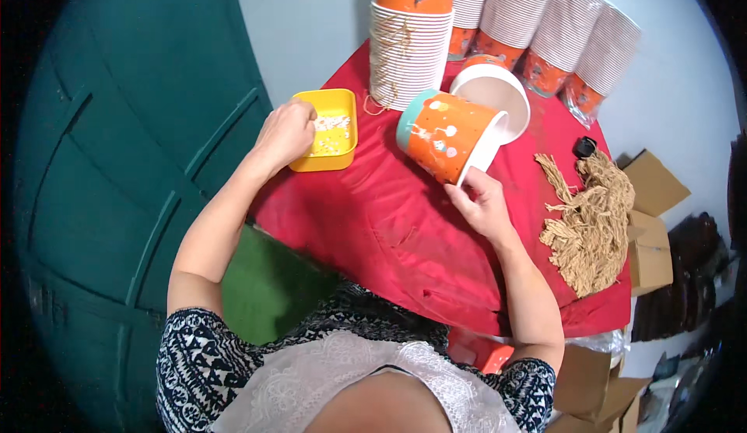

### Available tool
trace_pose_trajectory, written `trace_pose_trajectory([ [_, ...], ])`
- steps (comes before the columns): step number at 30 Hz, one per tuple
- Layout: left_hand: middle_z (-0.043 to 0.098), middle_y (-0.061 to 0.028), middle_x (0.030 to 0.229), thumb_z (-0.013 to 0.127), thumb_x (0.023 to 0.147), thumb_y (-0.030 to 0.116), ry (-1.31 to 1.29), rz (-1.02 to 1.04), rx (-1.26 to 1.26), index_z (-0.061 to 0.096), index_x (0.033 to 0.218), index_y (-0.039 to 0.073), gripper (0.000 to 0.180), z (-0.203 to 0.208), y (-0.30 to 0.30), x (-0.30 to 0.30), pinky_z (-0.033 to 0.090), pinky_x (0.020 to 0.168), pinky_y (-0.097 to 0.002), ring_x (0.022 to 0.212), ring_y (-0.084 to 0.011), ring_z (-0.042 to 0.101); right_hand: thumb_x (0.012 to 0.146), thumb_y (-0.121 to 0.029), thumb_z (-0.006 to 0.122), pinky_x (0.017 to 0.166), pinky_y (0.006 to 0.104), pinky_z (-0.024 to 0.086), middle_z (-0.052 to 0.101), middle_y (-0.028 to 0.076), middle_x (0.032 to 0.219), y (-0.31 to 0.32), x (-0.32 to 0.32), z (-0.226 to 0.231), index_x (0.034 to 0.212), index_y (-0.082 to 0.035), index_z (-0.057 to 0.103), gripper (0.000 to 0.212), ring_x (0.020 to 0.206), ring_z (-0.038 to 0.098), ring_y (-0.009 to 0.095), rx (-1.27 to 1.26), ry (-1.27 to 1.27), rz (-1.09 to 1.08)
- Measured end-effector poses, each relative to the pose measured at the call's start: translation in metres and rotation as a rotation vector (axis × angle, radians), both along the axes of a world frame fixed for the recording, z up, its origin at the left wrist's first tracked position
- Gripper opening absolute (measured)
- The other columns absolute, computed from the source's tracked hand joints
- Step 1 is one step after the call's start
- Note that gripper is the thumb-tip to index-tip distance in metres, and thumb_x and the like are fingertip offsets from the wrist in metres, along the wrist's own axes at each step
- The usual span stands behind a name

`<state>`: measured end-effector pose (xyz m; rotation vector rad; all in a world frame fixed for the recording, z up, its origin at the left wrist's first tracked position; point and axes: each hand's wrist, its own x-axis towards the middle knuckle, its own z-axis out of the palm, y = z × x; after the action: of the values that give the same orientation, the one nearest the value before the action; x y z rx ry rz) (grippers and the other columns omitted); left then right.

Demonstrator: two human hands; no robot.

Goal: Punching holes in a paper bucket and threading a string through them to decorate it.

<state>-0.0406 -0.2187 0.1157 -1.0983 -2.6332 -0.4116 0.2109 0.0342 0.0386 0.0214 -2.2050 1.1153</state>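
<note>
My right hand [483,203] grips the white rim of an orange paper bucket [444,133] with a teal bottom band, thumb and fingers pinching its edge. The bucket is tilted on its side above the table, its mouth toward the right. Behind its mouth lies a second bucket [496,98], its pale inside showing. At the left, my left hand [288,131] reaches over the near-left edge of a yellow plastic tray [327,162], fingers curled in. Small white pieces [333,124] lie scattered in the tray. What those fingers hold, if anything, is hidden.
On the red tablecloth [381,223] stands a tall stack of buckets [410,56] behind the tray. Several plastic-wrapped stacks [517,13] line the wall. A bundle of tan cords [595,223] lies at the right, with cardboard boxes [652,250] beyond. A green door [117,145] borders the left.
</note>
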Motion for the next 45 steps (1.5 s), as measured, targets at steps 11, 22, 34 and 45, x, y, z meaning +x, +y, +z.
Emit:
trace_pose_trajectory([
  [11,0.061,-0.0231,0.109,0.059,0.089,0.029,-0.204,-0.317,0.506,0.062,0.11,-0.006,0.041,0.014,0.075,0.028,0.047,0.093,-0.0429,0.106,-0.0367,0.06,0.08,-0.012,0.068,0.068,0.0474,0.052,0.066,0.019,0.076,0.019,0.008,0.008,0.084,-0.002,0.065,0.011,0.076,0.065,0.039,0.474,-0.358,-0.049],
  [22,0.069,-0.023,0.096,0.069,0.085,0.034,-0.482,-0.126,0.578,0.063,0.103,-0.005,0.043,-0.018,0.13,0.021,0.052,0.083,-0.0404,0.093,-0.0327,0.069,0.088,-0.009,0.06,0.074,0.045,0.053,0.069,0.02,0.087,0.023,0.01,0.021,0.095,-0.002,0.07,0.014,0.084,0.067,0.037,0.388,-0.272,-0.116],
  [34,0.064,-0.0033,0.085,0.055,0.099,0.009,-0.658,-0.322,1.071,0.056,0.106,-0.003,0.014,-0.032,0.128,0.048,0.047,0.066,-0.0219,0.074,-0.0059,0.058,0.1,-0.025,0.051,0.067,0.0289,0.047,0.063,0.005,0.076,0.025,0.017,0.019,0.09,0.001,0.064,0.031,0.073,0.058,0.011,-0.315,-0.097,0.176],
  [45,0.059,-0.0007,0.074,0.054,0.098,0.004,-0.454,-0.406,1.118,0.054,0.106,-0.003,0.011,-0.054,0.127,0.052,0.042,0.056,-0.0223,0.064,-0.0032,0.052,0.084,-0.009,0.069,0.059,0.0289,0.042,0.052,0.003,0.065,0.016,0.01,0.014,0.077,0.001,0.056,0.017,0.062,0.049,0.012,-0.007,-0.095,0.129],
])
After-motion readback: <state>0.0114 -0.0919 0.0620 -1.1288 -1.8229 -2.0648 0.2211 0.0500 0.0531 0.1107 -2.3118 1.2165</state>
